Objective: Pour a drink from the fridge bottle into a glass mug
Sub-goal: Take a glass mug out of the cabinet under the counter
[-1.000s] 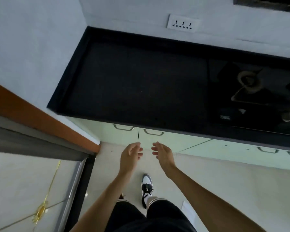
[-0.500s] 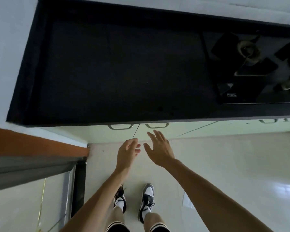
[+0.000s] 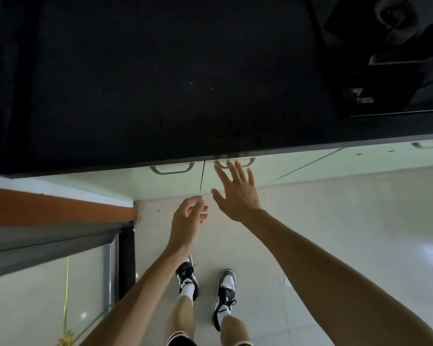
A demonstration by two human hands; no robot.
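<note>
Black countertop; empty spread right hand at cabinet handle.

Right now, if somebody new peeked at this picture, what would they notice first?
Probably the two bare arms reaching forward: the right hand spread open just below a cupboard handle, the left hand loosely curled beside it. Above them a big black counter fills the top of the view. Black-and-white sneakers stand on the pale floor below.

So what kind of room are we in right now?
Likely a home kitchen: a long black countertop, pale cabinet doors with handles beneath it, and a glossy tiled floor.
</note>
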